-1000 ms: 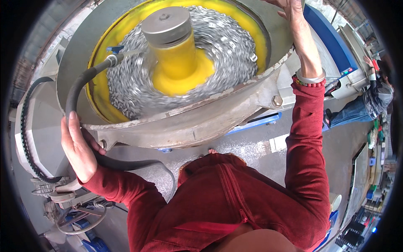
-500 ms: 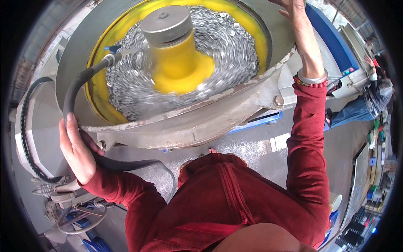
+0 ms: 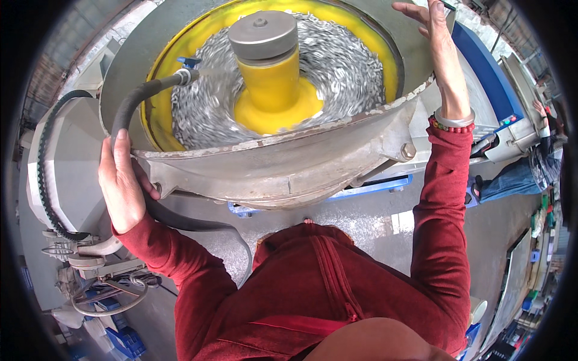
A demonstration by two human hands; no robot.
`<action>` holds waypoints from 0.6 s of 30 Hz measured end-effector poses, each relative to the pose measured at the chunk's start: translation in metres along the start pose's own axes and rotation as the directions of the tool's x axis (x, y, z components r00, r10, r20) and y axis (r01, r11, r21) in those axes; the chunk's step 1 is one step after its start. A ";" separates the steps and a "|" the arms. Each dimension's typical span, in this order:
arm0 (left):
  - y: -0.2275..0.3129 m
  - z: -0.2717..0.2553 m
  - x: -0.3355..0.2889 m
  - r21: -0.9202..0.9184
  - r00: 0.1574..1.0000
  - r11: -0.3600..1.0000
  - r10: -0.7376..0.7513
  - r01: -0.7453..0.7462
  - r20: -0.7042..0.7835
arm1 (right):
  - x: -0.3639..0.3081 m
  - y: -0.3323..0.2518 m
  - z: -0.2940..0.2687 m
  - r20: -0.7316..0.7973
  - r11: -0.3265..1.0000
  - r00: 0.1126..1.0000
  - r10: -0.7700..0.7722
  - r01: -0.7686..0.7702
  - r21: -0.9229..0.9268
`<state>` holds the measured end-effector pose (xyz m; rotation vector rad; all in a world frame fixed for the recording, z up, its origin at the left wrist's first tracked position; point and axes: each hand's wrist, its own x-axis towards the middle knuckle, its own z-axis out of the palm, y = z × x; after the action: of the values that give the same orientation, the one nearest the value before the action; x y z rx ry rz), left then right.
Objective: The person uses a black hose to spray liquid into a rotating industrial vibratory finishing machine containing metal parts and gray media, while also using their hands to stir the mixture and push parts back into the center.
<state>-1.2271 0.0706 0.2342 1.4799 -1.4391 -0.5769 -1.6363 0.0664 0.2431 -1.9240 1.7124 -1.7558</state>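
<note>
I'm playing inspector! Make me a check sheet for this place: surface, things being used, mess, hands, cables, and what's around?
Surface: grey floor, shiny in patches.
Things in use: big bowl, yellow inside, rim worn; small silvery pieces, motion-blurred; yellow post with a grey cap in the middle.
Clutter: blue bin at the lower left.
Hands: left hand on the black hose at the rim, grip partly hidden; right hand by the bowl's right side, fingers spread, holding nothing seen.
Cables: the hose dangles below the left hand; electrical cables too unclear to tell.
Surroundings: another person at the far right.
</note>
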 end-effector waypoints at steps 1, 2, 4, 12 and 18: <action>0.001 0.001 0.000 -0.001 1.000 1.000 0.004 -0.004 0.001 | -0.002 -0.004 0.000 -0.014 1.000 1.000 0.007 -0.007 -0.004; 0.000 0.000 -0.001 0.006 1.000 1.000 -0.013 0.013 -0.012 | -0.004 -0.005 0.004 -0.010 1.000 1.000 0.004 -0.004 0.003; -0.002 -0.001 -0.003 0.016 0.999 0.999 -0.033 0.033 -0.029 | -0.006 -0.005 0.010 0.002 0.998 0.998 -0.068 0.068 0.018; -0.002 0.000 -0.001 -0.023 1.000 1.000 0.011 -0.011 -0.003 | 0.003 0.018 -0.001 0.050 0.992 0.991 -0.123 0.125 -0.031; 0.002 0.001 -0.002 0.000 1.000 1.000 -0.030 0.030 -0.005 | 0.000 0.007 0.001 0.094 0.993 0.989 -0.112 0.116 -0.030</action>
<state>-1.2295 0.0723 0.2347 1.5035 -1.4154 -0.5912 -1.6401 0.0631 0.2382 -2.1216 1.6458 -1.6529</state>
